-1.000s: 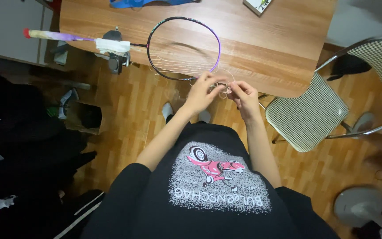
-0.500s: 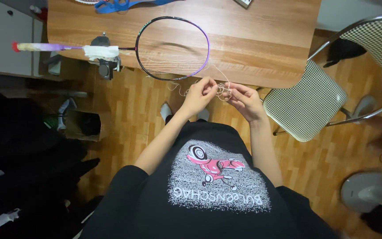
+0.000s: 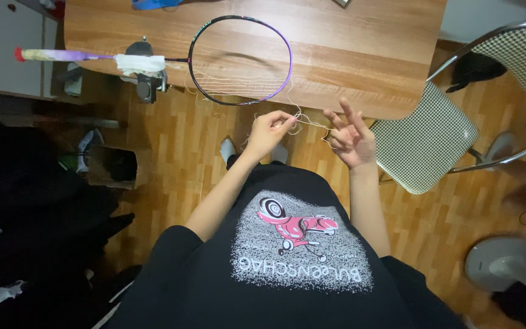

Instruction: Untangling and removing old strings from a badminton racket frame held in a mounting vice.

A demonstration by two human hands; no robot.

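A badminton racket (image 3: 240, 60) with a black and purple frame lies on the wooden table (image 3: 348, 55), its handle sticking out past the table's left edge. Only the lower part of the head carries strings. A thin white string (image 3: 308, 120) hangs loose from the frame's lower edge. My left hand (image 3: 269, 130) pinches this string just below the table's edge. My right hand (image 3: 349, 134) is beside it with fingers spread, the string stretched between the two hands and pinched in its lower fingers.
A metal chair (image 3: 433, 134) with a checkered seat stands at the right. A clamp-like tool (image 3: 147, 82) sits under the racket's shaft at the table's edge. A brown paper bag (image 3: 112, 166) and a white fan base (image 3: 506, 274) stand on the wooden floor.
My right hand has opened its fingers and moved right, away from my left hand, pulling the string taut between them. The left hand stays pinched on the string.
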